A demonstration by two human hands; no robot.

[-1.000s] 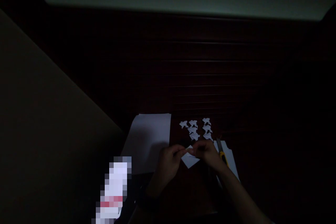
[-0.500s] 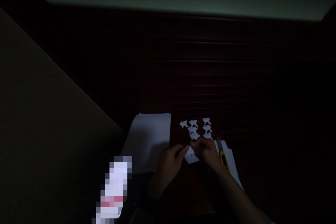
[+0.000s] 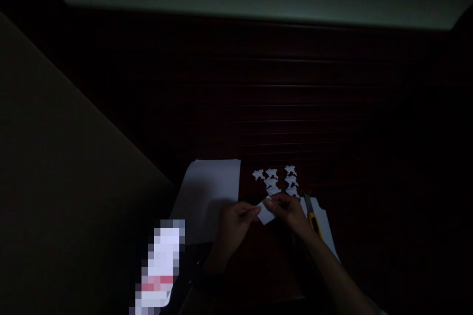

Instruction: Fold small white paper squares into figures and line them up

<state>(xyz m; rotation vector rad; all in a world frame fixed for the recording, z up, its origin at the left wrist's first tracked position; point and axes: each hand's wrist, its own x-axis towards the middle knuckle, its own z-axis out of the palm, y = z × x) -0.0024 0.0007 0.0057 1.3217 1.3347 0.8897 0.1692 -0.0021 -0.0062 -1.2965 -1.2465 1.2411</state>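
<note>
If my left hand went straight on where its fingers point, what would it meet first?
Past the white paper it holds, your left hand would probably meet your right hand, though depth is unclear.

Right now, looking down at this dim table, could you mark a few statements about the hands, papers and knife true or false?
1. The left hand and right hand both hold the small white paper. True.
2. The yellow knife is in the right hand. False: it lies over the white paper on the right.
3. The large white sheet lies left of the folded shapes. True.
4. The folded shapes are red. False: they are white.
</note>
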